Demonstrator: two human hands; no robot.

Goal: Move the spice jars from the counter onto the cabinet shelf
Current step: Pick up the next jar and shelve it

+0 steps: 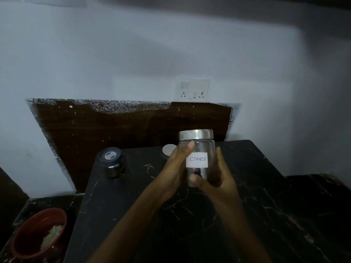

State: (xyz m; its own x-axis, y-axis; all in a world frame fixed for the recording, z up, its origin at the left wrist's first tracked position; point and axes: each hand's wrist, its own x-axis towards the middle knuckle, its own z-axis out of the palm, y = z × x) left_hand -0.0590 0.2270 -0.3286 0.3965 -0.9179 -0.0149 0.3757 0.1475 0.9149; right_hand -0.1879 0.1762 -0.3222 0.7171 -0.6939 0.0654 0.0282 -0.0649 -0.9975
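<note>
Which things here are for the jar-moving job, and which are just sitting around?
For the job: clear glass jar with silver lid, labelled Cloves, held in left hand and right hand; steel jar with dark blue lid; round silver jar lid behind the left hand.
Just lying about: red round bowl; white wall socket plate.

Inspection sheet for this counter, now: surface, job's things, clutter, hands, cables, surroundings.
Surface: black veined counter, dimly lit.
Job's things: Cloves jar held upright, steel lid on; blue-lidded jar stands at back left; steel-lidded jar at the back, partly hidden.
Clutter: red bowl on the lower ledge, left.
Hands: left hand and right hand both hold the Cloves jar.
Cables: nothing seen.
Surroundings: pale wall, brown board, socket plate.
</note>
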